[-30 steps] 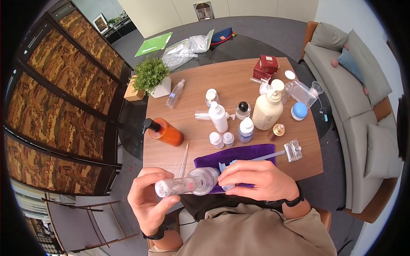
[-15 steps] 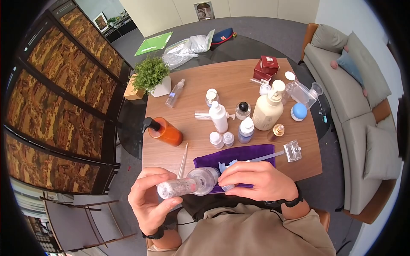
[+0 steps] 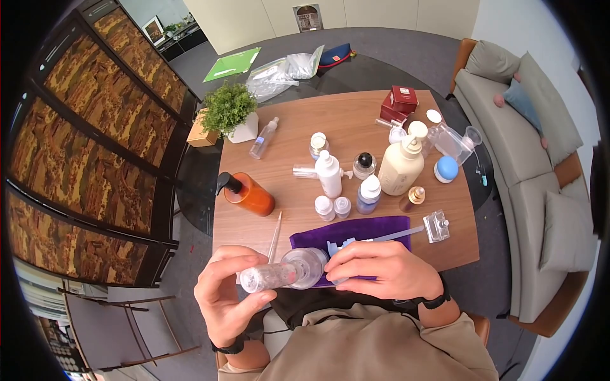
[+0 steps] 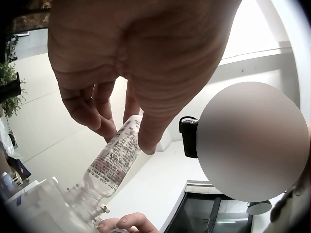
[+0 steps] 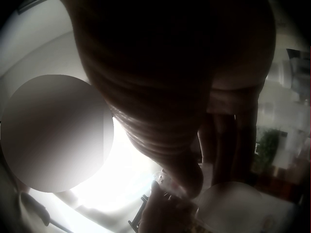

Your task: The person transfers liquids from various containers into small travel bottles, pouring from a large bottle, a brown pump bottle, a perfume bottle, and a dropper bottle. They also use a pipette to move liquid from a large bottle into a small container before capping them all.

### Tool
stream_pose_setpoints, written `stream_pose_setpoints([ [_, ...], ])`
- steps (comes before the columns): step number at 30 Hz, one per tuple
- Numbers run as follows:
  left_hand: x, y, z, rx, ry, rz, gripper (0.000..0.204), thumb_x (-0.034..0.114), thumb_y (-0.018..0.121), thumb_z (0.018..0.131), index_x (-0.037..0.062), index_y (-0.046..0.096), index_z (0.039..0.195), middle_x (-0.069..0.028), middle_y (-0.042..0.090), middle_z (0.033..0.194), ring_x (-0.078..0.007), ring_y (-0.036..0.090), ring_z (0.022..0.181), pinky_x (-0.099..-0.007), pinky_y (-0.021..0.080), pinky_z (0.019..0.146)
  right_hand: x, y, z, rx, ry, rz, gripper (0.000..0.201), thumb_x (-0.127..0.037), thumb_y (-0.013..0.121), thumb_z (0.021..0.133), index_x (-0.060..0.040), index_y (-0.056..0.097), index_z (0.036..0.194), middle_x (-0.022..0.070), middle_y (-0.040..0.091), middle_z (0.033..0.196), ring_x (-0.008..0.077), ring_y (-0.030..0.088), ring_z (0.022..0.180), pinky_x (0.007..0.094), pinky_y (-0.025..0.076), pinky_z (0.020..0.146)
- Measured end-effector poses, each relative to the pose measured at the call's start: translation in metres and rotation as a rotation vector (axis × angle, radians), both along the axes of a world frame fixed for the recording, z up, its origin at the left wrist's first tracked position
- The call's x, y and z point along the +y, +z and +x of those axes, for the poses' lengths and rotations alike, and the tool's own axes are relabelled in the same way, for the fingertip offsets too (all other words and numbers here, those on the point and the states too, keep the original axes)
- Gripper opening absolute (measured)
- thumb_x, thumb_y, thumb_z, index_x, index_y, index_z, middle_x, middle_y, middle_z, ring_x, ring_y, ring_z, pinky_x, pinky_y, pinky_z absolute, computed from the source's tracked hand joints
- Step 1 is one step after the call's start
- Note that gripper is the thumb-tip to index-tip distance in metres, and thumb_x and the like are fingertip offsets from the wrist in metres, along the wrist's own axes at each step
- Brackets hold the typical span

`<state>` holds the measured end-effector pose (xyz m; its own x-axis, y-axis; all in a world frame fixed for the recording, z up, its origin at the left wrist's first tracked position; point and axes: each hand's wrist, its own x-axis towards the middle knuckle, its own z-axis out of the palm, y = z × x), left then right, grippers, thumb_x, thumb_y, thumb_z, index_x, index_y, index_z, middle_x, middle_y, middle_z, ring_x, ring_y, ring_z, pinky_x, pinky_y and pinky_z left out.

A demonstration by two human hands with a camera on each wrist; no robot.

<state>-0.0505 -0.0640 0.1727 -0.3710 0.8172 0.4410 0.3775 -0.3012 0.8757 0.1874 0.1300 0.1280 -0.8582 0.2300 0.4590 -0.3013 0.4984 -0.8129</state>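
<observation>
Fingers and thumb of the left hand (image 3: 227, 297) grip a small clear bottle (image 3: 267, 278), whose sides carry printed text in the left wrist view (image 4: 115, 158). It is tilted, its neck end at the mouth of a wider clear container (image 3: 307, 267). The right hand (image 3: 383, 269) pinches at that container's right side, with a small clear piece (image 3: 339, 280) under its fingertips; its exact grip is hidden. Beneath the hands lies a purple cloth (image 3: 356, 228) with a pale blue item (image 3: 341, 245) on it. The right wrist view is dark.
An orange pump bottle (image 3: 252, 195) and a thin clear dropper (image 3: 275, 236) stand and lie at the left. Several bottles, including a cream pump bottle (image 3: 401, 170), occupy the middle and right. A potted plant (image 3: 243, 130) is at the back left.
The left hand and the small bottle have shifted slightly right. The bottle stays tilted at the wider container, and the right hand keeps about the same pose.
</observation>
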Motion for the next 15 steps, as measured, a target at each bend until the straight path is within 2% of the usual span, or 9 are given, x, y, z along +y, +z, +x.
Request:
stream_pose_setpoints([
  [8,-0.0004,-0.0005,-0.001,-0.003,-0.009,0.008,0.054,0.009,0.1,0.079,-0.0019,0.074,0.125,-0.0205,0.076,0.117,-0.0289,0.075,0.109,-0.0411,0.06,0.094,0.0,0.001,0.0005,-0.009,-0.01,-0.015,0.024,-0.003,0.082,0.096,-0.0043,0.078,0.12,0.0079,0.075,0.123,0.0288,0.076,0.106,0.0409,0.064,0.089],
  [12,-0.0039,-0.0026,-0.0031,-0.004,0.007,0.034,0.056,0.007,0.098,0.081,-0.0031,0.07,0.129,-0.0213,0.074,0.119,-0.0277,0.073,0.11,-0.0401,0.06,0.095,-0.0003,0.0053,0.0003,-0.026,-0.084,-0.047,0.028,-0.002,0.084,0.095,-0.005,0.077,0.122,0.008,0.075,0.123,0.0282,0.076,0.109,0.0402,0.064,0.09],
  [15,-0.0066,-0.0048,-0.0036,-0.035,0.022,0.041,0.056,0.007,0.097,0.083,-0.0035,0.068,0.13,-0.0218,0.073,0.12,-0.0269,0.072,0.11,-0.0392,0.059,0.095,-0.0017,0.0067,-0.0012,-0.043,-0.113,-0.06,0.027,0.001,0.088,0.089,-0.0045,0.08,0.114,0.0085,0.079,0.125,0.0278,0.078,0.111,0.0385,0.066,0.092],
])
